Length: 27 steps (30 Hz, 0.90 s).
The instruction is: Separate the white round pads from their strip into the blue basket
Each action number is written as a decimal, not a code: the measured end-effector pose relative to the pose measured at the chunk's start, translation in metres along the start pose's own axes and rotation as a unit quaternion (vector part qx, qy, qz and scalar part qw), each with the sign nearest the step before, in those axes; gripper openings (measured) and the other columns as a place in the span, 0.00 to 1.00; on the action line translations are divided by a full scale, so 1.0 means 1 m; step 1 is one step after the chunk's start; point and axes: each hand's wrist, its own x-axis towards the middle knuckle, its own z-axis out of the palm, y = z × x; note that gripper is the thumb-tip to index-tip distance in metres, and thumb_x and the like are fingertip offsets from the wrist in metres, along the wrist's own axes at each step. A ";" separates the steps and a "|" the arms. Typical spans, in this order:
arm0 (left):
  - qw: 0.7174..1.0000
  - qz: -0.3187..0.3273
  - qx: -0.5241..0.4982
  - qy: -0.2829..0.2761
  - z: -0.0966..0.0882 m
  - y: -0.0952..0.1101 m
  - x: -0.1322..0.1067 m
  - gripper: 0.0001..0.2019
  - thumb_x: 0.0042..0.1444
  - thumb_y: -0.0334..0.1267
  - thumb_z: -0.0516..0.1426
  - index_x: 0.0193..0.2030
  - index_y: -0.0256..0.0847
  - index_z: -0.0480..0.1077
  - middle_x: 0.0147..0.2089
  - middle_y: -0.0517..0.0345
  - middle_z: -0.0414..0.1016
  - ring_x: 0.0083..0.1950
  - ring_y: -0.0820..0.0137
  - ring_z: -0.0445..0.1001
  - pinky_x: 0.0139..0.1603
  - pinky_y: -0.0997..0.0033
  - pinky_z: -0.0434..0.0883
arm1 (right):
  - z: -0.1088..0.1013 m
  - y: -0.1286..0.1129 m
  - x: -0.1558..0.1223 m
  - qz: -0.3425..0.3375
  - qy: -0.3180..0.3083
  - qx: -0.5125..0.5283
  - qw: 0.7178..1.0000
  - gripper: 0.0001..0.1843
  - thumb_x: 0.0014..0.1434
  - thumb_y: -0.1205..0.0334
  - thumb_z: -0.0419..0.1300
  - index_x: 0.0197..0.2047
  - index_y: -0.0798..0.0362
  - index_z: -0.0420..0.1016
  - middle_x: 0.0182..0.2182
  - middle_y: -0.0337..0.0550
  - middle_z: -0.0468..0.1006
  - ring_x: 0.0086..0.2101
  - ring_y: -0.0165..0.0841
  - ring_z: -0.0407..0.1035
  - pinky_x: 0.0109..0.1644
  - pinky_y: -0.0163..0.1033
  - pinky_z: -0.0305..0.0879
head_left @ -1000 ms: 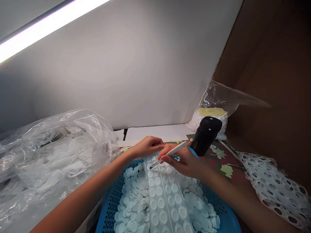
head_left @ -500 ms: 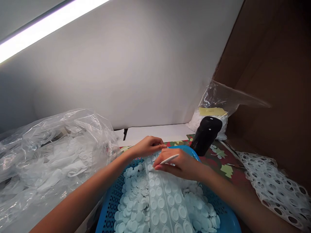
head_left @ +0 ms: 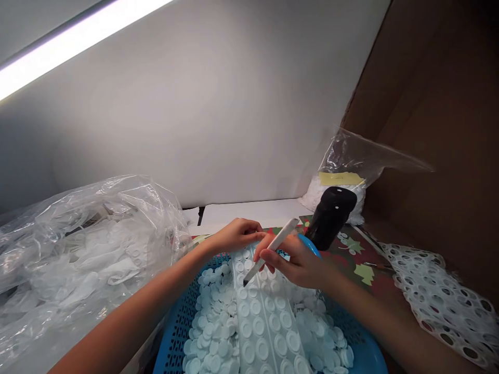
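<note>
A blue plastic basket [head_left: 177,317] holds a heap of loose white discs [head_left: 213,335]. Across it lies a long pale moulded sheet [head_left: 268,332] with rows of round white pieces. At the sheet's far end my left hand [head_left: 239,235] is closed, fingers curled on its edge; the fingertips are partly hidden. My right hand [head_left: 290,259], just beside it, grips a slim white knife-like tool [head_left: 278,240] between thumb and fingers. The tool slants down to the left, its dark angled tip close above the sheet's left rows.
On the left sits a large clear plastic bag [head_left: 117,244] with white items. A black bottle-like object [head_left: 331,218] leans behind the basket, before a bag of white pieces [head_left: 315,192]. Perforated white sheets [head_left: 440,301] lie right, near a brown cardboard wall [head_left: 440,156].
My right hand has lifted slightly and turned the white tool, so its dark tip now shows, pointing down-left. My left hand has stayed at the far end.
</note>
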 end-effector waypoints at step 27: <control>1.000 0.005 0.004 0.007 0.000 -0.001 0.001 0.16 0.58 0.46 0.50 0.28 0.36 0.68 0.24 0.62 0.63 0.26 0.76 0.59 0.24 0.76 0.53 | 0.000 -0.002 -0.004 -0.025 0.030 -0.039 0.998 0.19 0.67 0.56 0.47 0.30 0.56 0.69 0.22 0.37 0.70 0.21 0.24 0.61 0.26 0.30 0.58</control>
